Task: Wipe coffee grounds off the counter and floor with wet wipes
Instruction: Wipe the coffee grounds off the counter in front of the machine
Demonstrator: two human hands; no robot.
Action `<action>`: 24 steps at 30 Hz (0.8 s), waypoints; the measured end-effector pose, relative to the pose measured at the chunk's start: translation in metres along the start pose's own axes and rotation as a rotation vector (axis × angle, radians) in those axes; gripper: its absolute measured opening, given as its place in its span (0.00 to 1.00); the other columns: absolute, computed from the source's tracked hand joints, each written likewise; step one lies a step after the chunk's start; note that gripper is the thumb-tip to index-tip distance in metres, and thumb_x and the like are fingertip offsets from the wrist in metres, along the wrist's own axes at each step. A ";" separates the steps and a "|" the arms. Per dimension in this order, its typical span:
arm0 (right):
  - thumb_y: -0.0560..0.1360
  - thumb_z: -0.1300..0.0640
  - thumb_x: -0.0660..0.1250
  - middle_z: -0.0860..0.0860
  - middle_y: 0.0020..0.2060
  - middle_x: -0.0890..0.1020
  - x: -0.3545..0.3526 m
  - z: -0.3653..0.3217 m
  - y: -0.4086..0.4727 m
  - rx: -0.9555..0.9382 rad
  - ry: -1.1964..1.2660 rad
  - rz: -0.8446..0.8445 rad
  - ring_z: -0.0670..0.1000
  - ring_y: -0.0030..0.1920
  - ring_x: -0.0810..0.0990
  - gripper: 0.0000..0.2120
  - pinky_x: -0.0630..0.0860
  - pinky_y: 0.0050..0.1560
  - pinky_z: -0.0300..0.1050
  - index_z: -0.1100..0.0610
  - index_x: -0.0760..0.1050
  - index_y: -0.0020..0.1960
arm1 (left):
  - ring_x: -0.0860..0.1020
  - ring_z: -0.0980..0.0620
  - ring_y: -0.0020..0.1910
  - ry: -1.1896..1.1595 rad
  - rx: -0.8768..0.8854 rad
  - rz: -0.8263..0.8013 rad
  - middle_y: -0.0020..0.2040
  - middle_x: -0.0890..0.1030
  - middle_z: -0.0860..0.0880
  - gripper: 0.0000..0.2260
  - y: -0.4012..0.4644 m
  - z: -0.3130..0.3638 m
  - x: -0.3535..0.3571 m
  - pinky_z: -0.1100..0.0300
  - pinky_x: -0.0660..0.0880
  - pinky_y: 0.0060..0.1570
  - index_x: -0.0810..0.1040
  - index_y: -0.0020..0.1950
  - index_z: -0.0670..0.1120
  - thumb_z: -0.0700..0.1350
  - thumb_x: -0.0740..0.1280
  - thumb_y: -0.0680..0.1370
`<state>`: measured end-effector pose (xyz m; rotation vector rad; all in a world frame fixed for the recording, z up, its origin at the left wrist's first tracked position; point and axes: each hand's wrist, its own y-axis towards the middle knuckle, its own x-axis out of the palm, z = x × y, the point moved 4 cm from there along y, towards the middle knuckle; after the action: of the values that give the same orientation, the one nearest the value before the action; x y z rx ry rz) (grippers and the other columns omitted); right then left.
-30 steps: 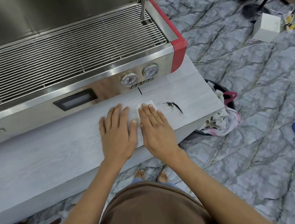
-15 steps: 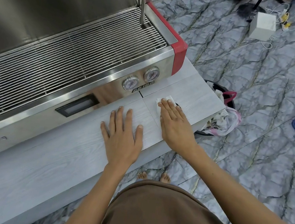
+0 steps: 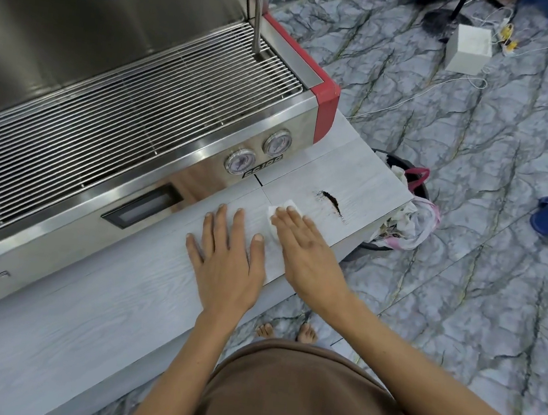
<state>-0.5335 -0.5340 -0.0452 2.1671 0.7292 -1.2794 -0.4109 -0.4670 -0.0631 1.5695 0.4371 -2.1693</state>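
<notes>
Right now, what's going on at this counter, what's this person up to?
A person is cleaning spilled coffee grounds off a pale wood-grain counter in front of an espresso machine. The right hand presses a white wet wipe flat on the counter, just short of the dark streak of grounds. The left hand lies flat beside it, holding nothing. A bin full of rubbish stands on the floor past the counter's end.

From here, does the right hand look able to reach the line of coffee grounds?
Probably yes: the right hand, flat on the wipe, lies just short of the grounds, with only bare counter between.
</notes>
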 end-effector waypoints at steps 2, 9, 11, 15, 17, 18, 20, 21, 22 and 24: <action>0.76 0.70 0.58 0.60 0.71 0.67 0.006 -0.006 -0.005 -0.010 -0.003 -0.007 0.58 0.74 0.62 0.23 0.58 0.74 0.56 0.65 0.65 0.71 | 0.48 0.49 0.82 -0.014 0.001 -0.001 0.83 0.54 0.50 0.27 0.000 0.001 -0.001 0.39 0.45 0.78 0.57 0.81 0.54 0.61 0.43 0.83; 0.80 0.64 0.54 0.58 0.75 0.59 0.013 -0.001 0.010 0.034 -0.053 -0.028 0.55 0.76 0.54 0.23 0.47 0.77 0.48 0.62 0.58 0.75 | 0.47 0.49 0.82 -0.032 0.014 -0.009 0.83 0.53 0.49 0.28 -0.002 0.001 -0.005 0.39 0.44 0.78 0.57 0.81 0.53 0.61 0.41 0.83; 0.80 0.64 0.53 0.57 0.75 0.59 0.010 0.005 0.015 0.053 -0.066 -0.026 0.55 0.76 0.53 0.24 0.46 0.77 0.48 0.62 0.57 0.75 | 0.48 0.49 0.82 -0.034 0.021 -0.016 0.83 0.53 0.49 0.29 -0.003 0.001 -0.005 0.39 0.44 0.78 0.57 0.81 0.53 0.62 0.41 0.83; 0.79 0.65 0.53 0.57 0.76 0.58 0.005 0.018 0.021 0.103 -0.086 -0.006 0.54 0.77 0.53 0.25 0.45 0.76 0.47 0.62 0.56 0.75 | 0.47 0.49 0.82 -0.033 0.030 -0.029 0.83 0.53 0.49 0.29 -0.003 -0.001 -0.004 0.39 0.43 0.78 0.55 0.81 0.53 0.62 0.42 0.83; 0.79 0.66 0.53 0.57 0.76 0.58 0.002 0.022 0.023 0.129 -0.086 0.004 0.54 0.77 0.53 0.25 0.45 0.76 0.47 0.62 0.55 0.75 | 0.48 0.49 0.82 -0.033 0.033 -0.029 0.83 0.53 0.49 0.28 -0.002 -0.001 -0.003 0.38 0.43 0.78 0.56 0.81 0.53 0.62 0.43 0.83; 0.79 0.66 0.52 0.57 0.76 0.58 0.001 0.023 0.024 0.143 -0.082 0.006 0.54 0.77 0.53 0.25 0.46 0.77 0.48 0.62 0.55 0.76 | 0.48 0.48 0.82 -0.031 0.033 -0.032 0.83 0.53 0.49 0.28 -0.002 -0.001 -0.003 0.38 0.43 0.78 0.56 0.81 0.53 0.62 0.43 0.83; 0.79 0.66 0.52 0.57 0.76 0.58 -0.001 0.027 0.024 0.178 -0.078 0.015 0.55 0.77 0.52 0.25 0.47 0.77 0.50 0.62 0.55 0.76 | 0.47 0.48 0.82 -0.026 0.034 -0.042 0.83 0.52 0.49 0.28 -0.003 -0.001 -0.003 0.38 0.43 0.78 0.55 0.81 0.53 0.62 0.43 0.83; 0.79 0.67 0.52 0.57 0.76 0.58 -0.003 0.030 0.023 0.200 -0.079 0.025 0.55 0.77 0.52 0.25 0.48 0.77 0.50 0.62 0.55 0.75 | 0.47 0.49 0.82 -0.025 0.035 -0.045 0.83 0.52 0.49 0.28 -0.003 -0.001 -0.003 0.38 0.43 0.78 0.55 0.81 0.53 0.62 0.43 0.83; 0.79 0.67 0.52 0.57 0.76 0.58 -0.006 0.033 0.022 0.219 -0.080 0.038 0.55 0.77 0.52 0.24 0.48 0.77 0.50 0.62 0.56 0.75 | 0.47 0.49 0.82 -0.024 0.035 -0.047 0.83 0.52 0.49 0.28 -0.003 -0.001 -0.003 0.38 0.43 0.78 0.55 0.81 0.53 0.62 0.43 0.83; 0.79 0.68 0.52 0.57 0.75 0.59 -0.012 0.041 0.020 0.243 -0.082 0.057 0.55 0.77 0.53 0.25 0.48 0.77 0.50 0.62 0.56 0.75 | 0.47 0.49 0.82 -0.020 0.033 -0.046 0.83 0.52 0.49 0.28 -0.003 0.000 -0.004 0.38 0.44 0.78 0.55 0.81 0.53 0.62 0.43 0.83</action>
<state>-0.5498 -0.5782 -0.0488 2.2904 0.4964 -1.4832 -0.4110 -0.4638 -0.0597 1.5687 0.4377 -2.2359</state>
